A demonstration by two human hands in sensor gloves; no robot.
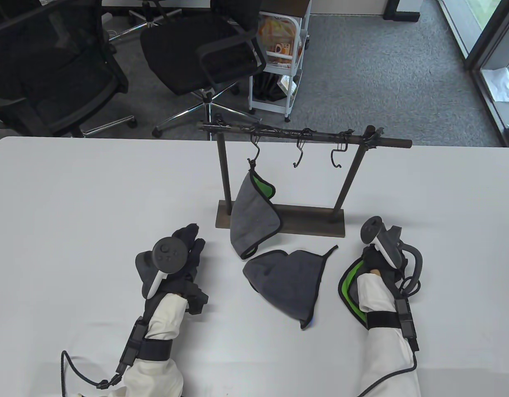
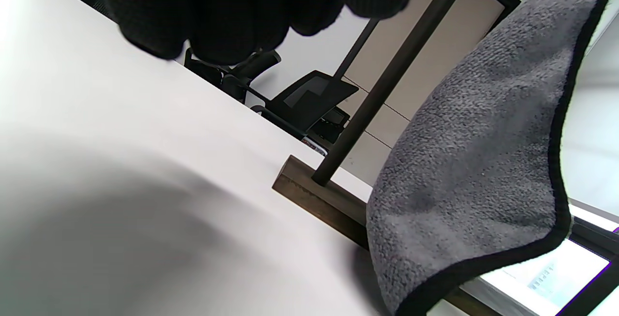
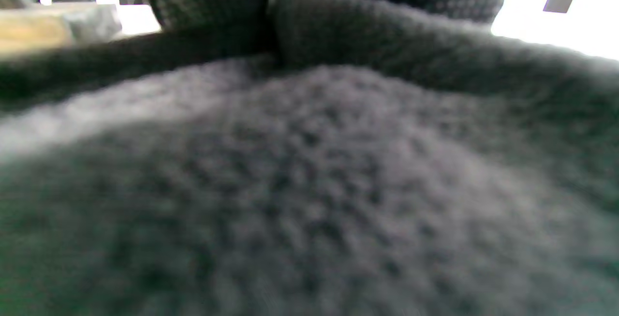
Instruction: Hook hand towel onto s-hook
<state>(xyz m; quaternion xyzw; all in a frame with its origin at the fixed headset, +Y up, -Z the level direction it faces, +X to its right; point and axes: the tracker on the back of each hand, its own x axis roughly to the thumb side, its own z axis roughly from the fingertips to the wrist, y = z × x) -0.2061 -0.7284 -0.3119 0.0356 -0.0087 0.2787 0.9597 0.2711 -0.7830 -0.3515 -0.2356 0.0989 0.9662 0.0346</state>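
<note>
Table view: we see a dark wooden rack (image 1: 281,219) with a horizontal bar carrying three black metal s-hooks on the white table (image 1: 72,198). The left s-hook (image 1: 254,151) already carries a grey microfibre hand towel with black trim and green lining (image 1: 254,211), whose lower end drapes over the rack base onto the table. The middle s-hook (image 1: 299,155) and right s-hook (image 1: 336,156) are bare. A second grey hand towel with black edging (image 1: 289,279) lies flat on the table in front of the rack, between both hands, its loop pointing toward the right hand. The left hand (image 1: 172,264) in its black sensor glove rests on the table, well left of that towel, touching no cloth; we cannot tell how its fingers lie. The right hand (image 1: 376,260) sits on a third grey-and-green towel (image 1: 349,295); tracker covers the fingers, grasp cannot tell.

Left wrist view: black gloved fingers (image 2: 232,11) hang at the top edge above bare table, apart from the hung towel (image 2: 474,161) and rack post (image 2: 387,79) at right.

Right wrist view: blurred grey towel pile (image 3: 309,185) fills the frame, gloved fingers (image 3: 338,16) lying against it at the top; whether they pinch it, cannot tell.
</note>
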